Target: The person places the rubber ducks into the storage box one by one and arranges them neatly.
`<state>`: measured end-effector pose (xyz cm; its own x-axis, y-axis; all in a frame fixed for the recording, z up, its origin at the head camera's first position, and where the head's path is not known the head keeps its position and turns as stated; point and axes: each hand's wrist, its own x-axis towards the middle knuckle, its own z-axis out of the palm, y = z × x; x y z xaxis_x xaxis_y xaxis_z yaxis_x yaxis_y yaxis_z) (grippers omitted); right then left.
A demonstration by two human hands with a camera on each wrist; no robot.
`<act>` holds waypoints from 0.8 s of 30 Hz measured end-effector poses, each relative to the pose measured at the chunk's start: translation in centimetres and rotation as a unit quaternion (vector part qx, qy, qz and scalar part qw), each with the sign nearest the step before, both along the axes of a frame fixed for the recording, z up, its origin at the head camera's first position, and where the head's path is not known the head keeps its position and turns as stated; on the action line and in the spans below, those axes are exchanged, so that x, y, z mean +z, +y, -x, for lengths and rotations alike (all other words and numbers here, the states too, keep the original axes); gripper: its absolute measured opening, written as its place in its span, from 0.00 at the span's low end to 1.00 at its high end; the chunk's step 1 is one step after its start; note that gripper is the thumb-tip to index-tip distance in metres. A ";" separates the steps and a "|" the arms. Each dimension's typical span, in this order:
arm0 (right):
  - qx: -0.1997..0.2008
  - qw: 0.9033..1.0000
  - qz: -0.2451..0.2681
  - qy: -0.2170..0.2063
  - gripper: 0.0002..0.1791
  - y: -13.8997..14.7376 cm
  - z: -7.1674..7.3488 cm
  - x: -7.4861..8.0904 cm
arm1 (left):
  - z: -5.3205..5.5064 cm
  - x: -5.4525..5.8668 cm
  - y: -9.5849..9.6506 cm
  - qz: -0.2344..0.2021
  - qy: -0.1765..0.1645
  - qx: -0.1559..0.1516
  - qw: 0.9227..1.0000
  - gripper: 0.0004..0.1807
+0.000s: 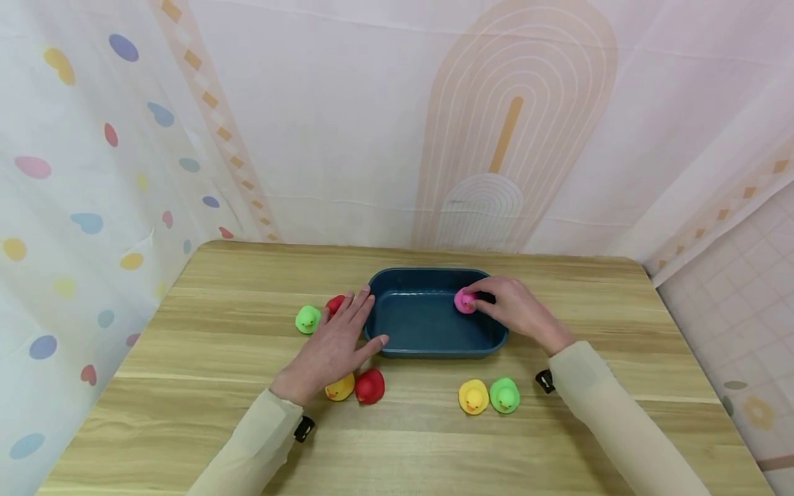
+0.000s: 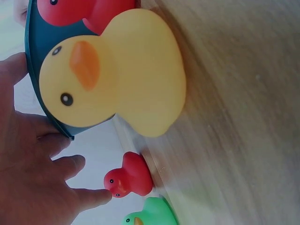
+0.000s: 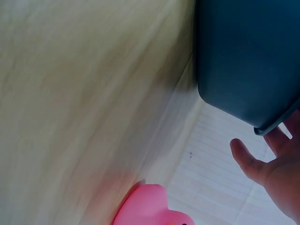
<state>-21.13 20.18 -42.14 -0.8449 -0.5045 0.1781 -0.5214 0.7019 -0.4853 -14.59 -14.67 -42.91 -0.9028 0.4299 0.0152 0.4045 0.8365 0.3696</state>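
A dark blue oval basin (image 1: 412,320) stands on the wooden table. Inside its right end, my right hand (image 1: 520,308) pinches a pink toy duck (image 1: 462,301) between thumb and fingers. My left hand (image 1: 331,350) rests on the basin's left rim, fingers spread and mostly straight. Just beyond that hand are a green duck (image 1: 307,319) and a partly covered red duck (image 1: 334,303). Near its wrist sit a yellow duck (image 2: 145,70) and another red duck (image 1: 370,387). A second pink duck (image 3: 145,206) shows at the bottom of the right wrist view, outside the basin.
Another yellow duck (image 1: 473,397) and green duck (image 1: 505,396) sit side by side in front of the basin's right half. A patterned curtain (image 1: 347,138) hangs behind the table (image 1: 409,455) and along its left side.
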 end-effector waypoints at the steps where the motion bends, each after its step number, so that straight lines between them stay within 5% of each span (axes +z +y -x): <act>1: 0.002 1.000 0.000 -0.001 0.14 -0.1 0.1 0.0 | 0.0 0.0 0.0 0.000 0.000 0.000 1.000 0.47; 24: -0.001 0.999 -0.042 0.000 0.13 -0.7 0.2 -0.2 | 0.5 0.0 -0.4 0.006 0.019 -0.012 1.000 0.46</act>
<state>-21.35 19.49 -42.39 -0.8461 -0.5157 0.1348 -0.5194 0.7409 -0.4258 -15.05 -15.06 -42.91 -0.8908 0.4521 0.0445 0.4386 0.8304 0.3437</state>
